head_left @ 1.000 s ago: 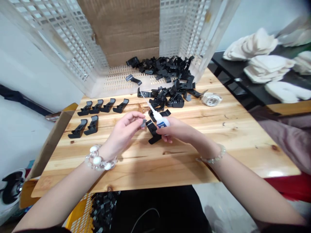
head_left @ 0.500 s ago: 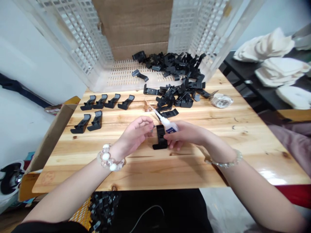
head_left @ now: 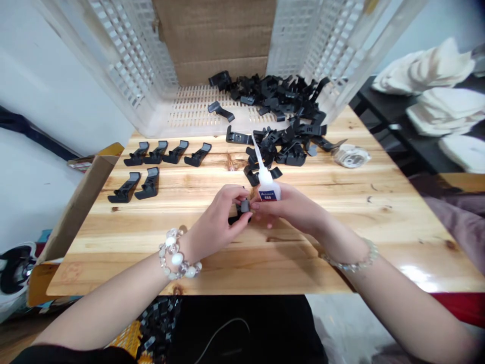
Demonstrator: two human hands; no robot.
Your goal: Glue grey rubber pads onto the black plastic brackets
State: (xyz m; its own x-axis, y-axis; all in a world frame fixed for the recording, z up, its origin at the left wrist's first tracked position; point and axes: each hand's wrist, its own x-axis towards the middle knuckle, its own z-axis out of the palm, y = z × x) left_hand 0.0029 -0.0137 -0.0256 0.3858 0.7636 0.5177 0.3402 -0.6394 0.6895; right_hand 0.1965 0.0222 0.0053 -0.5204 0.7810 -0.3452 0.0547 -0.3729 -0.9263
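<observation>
At the middle of the wooden table, my left hand (head_left: 217,217) closes its fingers on a small grey pad (head_left: 245,206) over a black clip (head_left: 234,218), which the fingers partly hide. My right hand (head_left: 291,210) holds a white glue bottle (head_left: 269,192) upright, its long nozzle pointing up and away. The right fingertips come close to the grey pad. Several black clips with grey pads, one of them (head_left: 147,183) in the nearer row, lie in two rows at the left. A heap of black clips (head_left: 269,144) lies beyond my hands.
A white plastic crate (head_left: 151,124) on its side holds more black clips at the back. A roll of clear tape (head_left: 350,155) lies right of the heap. White stacked pieces (head_left: 445,108) are at the far right, a cardboard box (head_left: 76,212) at the left.
My left hand has moved right, over the black clip, with the small grey pad. The glue bottle has turned from leaning left to nearly upright in my right hand. The view has shifted slightly.
</observation>
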